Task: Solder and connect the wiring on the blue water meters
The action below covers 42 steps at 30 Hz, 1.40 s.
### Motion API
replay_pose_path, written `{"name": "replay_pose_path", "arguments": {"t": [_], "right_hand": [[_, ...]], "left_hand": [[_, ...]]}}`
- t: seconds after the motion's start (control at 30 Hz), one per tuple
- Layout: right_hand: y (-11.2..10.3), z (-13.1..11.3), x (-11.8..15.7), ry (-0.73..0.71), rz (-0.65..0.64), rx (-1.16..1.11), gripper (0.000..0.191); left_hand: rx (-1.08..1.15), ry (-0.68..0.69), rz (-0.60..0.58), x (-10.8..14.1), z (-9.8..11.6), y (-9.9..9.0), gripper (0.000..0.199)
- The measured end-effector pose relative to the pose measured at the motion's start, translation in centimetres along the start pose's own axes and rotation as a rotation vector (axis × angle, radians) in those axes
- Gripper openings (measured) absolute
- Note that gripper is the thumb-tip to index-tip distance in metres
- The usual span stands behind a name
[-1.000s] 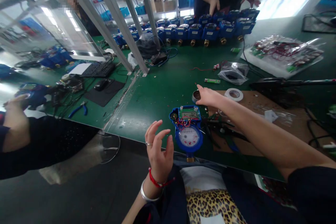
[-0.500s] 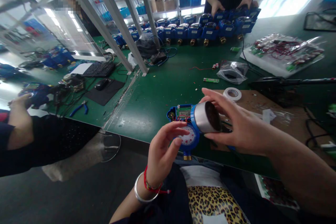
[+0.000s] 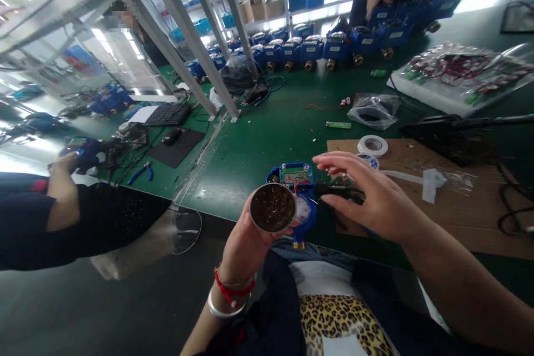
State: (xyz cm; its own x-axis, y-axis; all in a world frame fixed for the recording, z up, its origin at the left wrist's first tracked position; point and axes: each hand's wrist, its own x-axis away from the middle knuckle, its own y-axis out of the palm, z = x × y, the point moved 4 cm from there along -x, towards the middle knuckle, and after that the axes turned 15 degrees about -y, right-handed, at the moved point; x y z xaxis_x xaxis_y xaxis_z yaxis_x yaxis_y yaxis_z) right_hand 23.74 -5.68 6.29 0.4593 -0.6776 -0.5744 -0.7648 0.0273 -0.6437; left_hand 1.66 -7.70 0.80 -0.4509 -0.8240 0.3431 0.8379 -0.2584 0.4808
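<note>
My left hand (image 3: 246, 239) is wrapped round a round metal cup (image 3: 273, 208), whose dark, speckled inside faces up toward me. Just behind the cup lies a blue meter (image 3: 306, 217) with a round dial, a brass fitting at its near end, a small display and thin red wires. The cup hides part of the dial. To the right of the meter, my right hand (image 3: 367, 194) hovers with thumb and fingers apart and nothing between them. Beyond its fingers a white tape roll (image 3: 372, 146) rests on brown cardboard (image 3: 459, 222).
Several blue meters (image 3: 290, 51) line the back, where another person's hands (image 3: 377, 0) touch some. A bag of wired parts (image 3: 463, 75) sits back right. At left are blue pliers (image 3: 141, 173), a mouse (image 3: 172, 136) and a co-worker's arm (image 3: 62, 189).
The metal cup has passed from my right hand to my left and now shows its inside upward. My right hand has opened. The view has shifted slightly.
</note>
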Motion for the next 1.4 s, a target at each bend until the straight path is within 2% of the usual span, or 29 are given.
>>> {"name": "replay_pose_path", "arguments": {"t": [0.07,0.17,0.3,0.43,0.6,0.83,1.07,1.27,1.4], "right_hand": [[0.6,1.3,1.3,0.066,-0.023,0.039,0.026],[2.8,2.2,2.9,0.046,-0.106,-0.028,0.016],[4.7,2.4,3.1,0.003,0.042,-0.05,0.009],[5.3,2.1,2.3,-0.067,0.116,-0.069,0.01],[5.5,1.8,1.6,-0.106,0.127,-0.053,0.013],[5.9,1.9,1.7,-0.125,0.123,-0.047,0.012],[6.4,1.8,0.9,-0.104,0.147,-0.091,0.014],[6.9,2.0,0.5,-0.047,0.135,-0.074,0.012],[7.0,1.8,0.6,-0.074,0.142,-0.074,0.01]], "left_hand": [[0.001,0.052,0.022,0.4,0.0,-0.8,0.053],[-0.001,0.089,0.059,0.7,-0.5,-1.8,0.051],[-0.016,0.084,0.092,0.5,-1.5,-2.1,0.047],[0.013,0.086,0.117,0.5,-1.8,-1.8,0.043],[0.02,0.083,0.178,0.4,-1.5,-1.8,0.046],[0.051,0.063,0.166,0.5,-1.5,-1.9,0.048],[-0.129,0.147,0.245,0.2,0.2,-2.1,0.045],[-0.226,0.147,0.204,-0.3,0.7,-1.6,0.046],[-0.226,0.129,0.198,-0.3,0.4,-1.3,0.046]]}}
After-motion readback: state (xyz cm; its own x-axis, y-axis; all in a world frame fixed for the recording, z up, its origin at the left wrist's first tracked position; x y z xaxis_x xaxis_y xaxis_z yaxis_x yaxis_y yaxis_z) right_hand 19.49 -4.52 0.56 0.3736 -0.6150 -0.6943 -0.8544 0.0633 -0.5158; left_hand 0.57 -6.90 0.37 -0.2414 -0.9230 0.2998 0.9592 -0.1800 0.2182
